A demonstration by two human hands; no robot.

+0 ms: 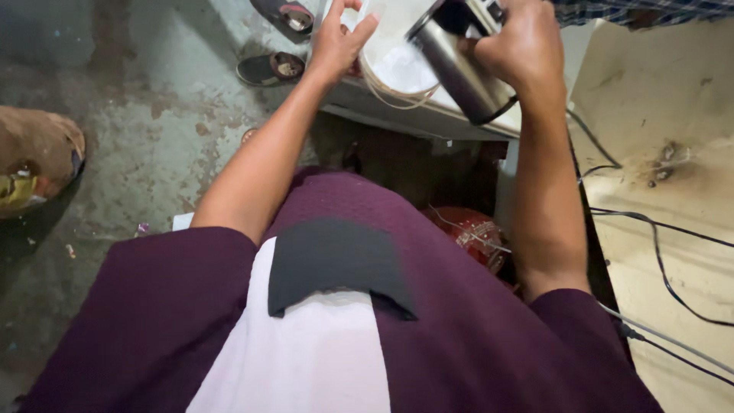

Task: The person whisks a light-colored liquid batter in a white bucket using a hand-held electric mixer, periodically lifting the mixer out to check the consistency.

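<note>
Steel jug (pixel 459 65), dark-lidded, is up at the top of the view, tilted with its mouth toward the white bowl (pixel 397 65) on the pale counter (pixel 428 118). Right hand (pixel 520 46) is clamped around the jug's upper end, fingers wrapped over it from above. Left hand (pixel 340 38) has fingers spread, fingertips touching the bowl's near rim, not gripping anything.

Risks, as I judge them: the jug is held near one end only, so it could swing or slip and knock the bowl. The bowl sits near the counter edge and the left hand only steadies it lightly, so a bump could push it off. Black cables (pixel 665 252) trail over the wooden board (pixel 665 115) beside the right forearm; an elbow pull-back could snag them.

Pose: both arms stretched forward from the purple shirt (pixel 459 329), left forearm angled in from the left, right forearm almost straight up the frame, wrist bent over the jug. Sandals (pixel 271 69) lie on the stained concrete floor (pixel 153 115), a red round object (pixel 474 233) under the counter.
</note>
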